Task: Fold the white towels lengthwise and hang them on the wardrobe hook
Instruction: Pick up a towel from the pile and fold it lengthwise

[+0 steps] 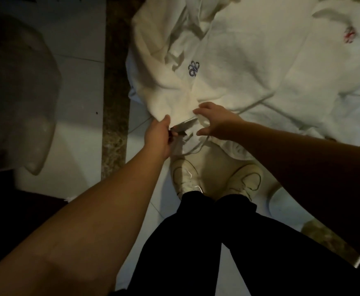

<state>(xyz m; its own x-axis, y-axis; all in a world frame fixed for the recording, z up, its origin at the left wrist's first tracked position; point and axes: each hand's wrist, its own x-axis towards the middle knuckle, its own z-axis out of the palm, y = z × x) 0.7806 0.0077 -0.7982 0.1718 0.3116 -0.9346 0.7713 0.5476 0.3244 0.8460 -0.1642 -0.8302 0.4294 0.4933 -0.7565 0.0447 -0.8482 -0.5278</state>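
lying crumpled on the tiled floor [78, 60], just ahead of the shoes [186, 178]: the white towel [174, 99] with the blue emblem [193, 69], overlapping a second towel [292, 67] marked in red. left hand [158, 137] pinching the near edge, fingers [167, 120] curled round the cloth. right hand [214, 122] hovering just over the same edge, fingers spread and released, holding nothing. probably gathering corners for the lengthwise fold. risking a crooked fold through grabbing a bunched layer instead of a true corner; also dragging the second towel along, or treading on the hem by the shoes.
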